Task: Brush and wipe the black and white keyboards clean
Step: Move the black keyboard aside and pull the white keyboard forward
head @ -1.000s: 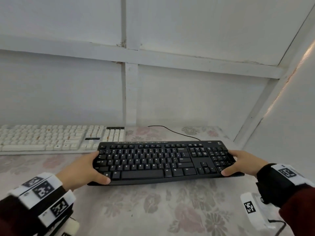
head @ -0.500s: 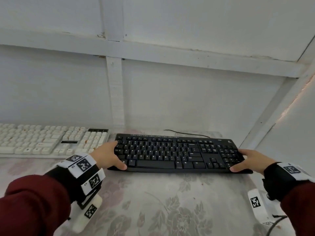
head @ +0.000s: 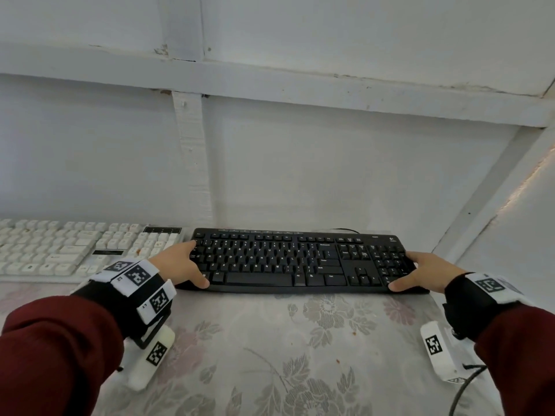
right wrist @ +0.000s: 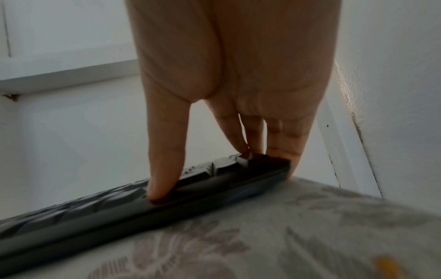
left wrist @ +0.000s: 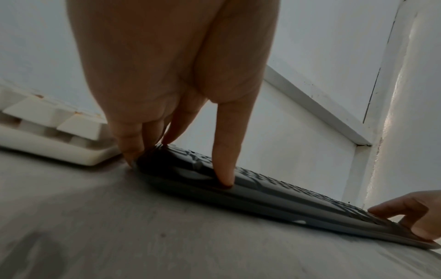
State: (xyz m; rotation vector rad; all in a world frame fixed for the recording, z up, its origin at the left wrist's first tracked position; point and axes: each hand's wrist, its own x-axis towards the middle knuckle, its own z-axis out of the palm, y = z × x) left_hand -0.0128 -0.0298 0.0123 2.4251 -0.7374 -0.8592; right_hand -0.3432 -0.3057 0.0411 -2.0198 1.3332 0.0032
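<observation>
Two keyboards on floral cloth (head: pixel 300 355): black keyboard (head: pixel 300 259) centre, by wall; white keyboard (head: pixel 60 250) just left. Key legends readable (Enter, Shift, Ctrl); corner logo too small. Left hand (head: pixel 180 265), right hand (head: pixel 423 271) each grasp black keyboard ends, thumbs on top

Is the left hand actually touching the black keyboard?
Touching. The left wrist view shows the left hand with its thumb pressed on the black keyboard front edge and fingers against its left end.
</observation>
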